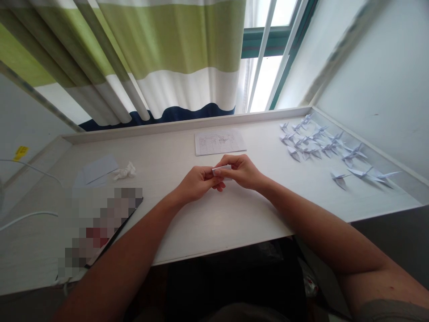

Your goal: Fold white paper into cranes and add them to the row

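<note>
Both hands meet over the middle of the white table [208, 223]. My left hand [197, 181] and my right hand [243, 171] pinch a small folded piece of white paper [221, 169] between their fingertips, just above the tabletop. Most of the paper is hidden by the fingers. Several finished white paper cranes [315, 141] lie in rows at the far right of the table, well away from my hands.
A printed sheet [219, 142] lies flat beyond my hands. At the left are white paper sheets [97, 170], a crumpled paper scrap [124, 171], a blurred dark-edged object [100, 223] and white cables [27, 217]. A striped curtain [150, 58] and a window [268, 53] stand behind.
</note>
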Demonstrator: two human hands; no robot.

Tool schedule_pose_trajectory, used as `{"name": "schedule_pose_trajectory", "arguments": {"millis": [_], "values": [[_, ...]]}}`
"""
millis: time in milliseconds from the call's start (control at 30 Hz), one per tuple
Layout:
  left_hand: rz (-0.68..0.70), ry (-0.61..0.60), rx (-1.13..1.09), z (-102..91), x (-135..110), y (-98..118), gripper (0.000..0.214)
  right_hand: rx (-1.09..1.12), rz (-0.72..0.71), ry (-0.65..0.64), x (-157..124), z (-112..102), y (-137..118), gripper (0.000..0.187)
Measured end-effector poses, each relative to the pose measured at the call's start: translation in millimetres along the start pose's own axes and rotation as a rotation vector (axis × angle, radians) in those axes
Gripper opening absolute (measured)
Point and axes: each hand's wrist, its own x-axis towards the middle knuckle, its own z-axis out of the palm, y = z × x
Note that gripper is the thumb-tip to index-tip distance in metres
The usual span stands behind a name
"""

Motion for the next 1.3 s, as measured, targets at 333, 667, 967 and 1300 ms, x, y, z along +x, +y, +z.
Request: {"name": "schedule_pose_trajectory", "arguments": {"millis": [333,667,967,1300], "values": [[0.018,-0.101,0.060,10.2,-1.9,4.9,0.037,0.155,0.120,-0.056,-3.0,7.3,-10.8,0.027],[-0.082,-0.008,-0.117,10.4,2.3,2.9,0.044,0.091,0.115,0.160,3.0,4.0,-5.0,0.046],[-0.150,0.025,-0.236,7.2,1.9,4.6,0.074,-0.032,0.081,0.161,5.1,-2.1,-1.5,0.056],[-0.093,-0.008,-0.144,4.1,1.6,2.6,0.044,0.075,0.124,0.130,4.2,-2.9,2.9,0.064]]}}
